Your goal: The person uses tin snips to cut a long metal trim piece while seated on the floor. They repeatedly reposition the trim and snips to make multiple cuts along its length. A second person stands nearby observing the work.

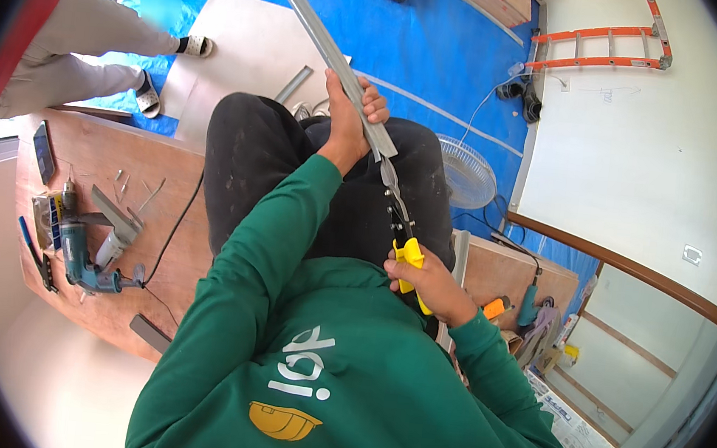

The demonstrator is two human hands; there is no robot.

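Observation:
My left hand (351,108) is closed round a long grey metal profile (312,28), which slants down from the top of the view to above my lap. My right hand (417,280) grips metal snips (411,254) with yellow and black handles. Their dark head points up at the profile's narrow, bent-looking lower end (388,175). Whether the blades are closed on the metal, I cannot tell.
A wooden board (136,324) at left carries a teal drill (75,250), small tools and a phone (43,149). A person's legs (110,36) stand upper left. A fan (469,174), an orange ladder (599,62) and more tools (530,307) are right. Blue sheeting (442,52) covers the floor.

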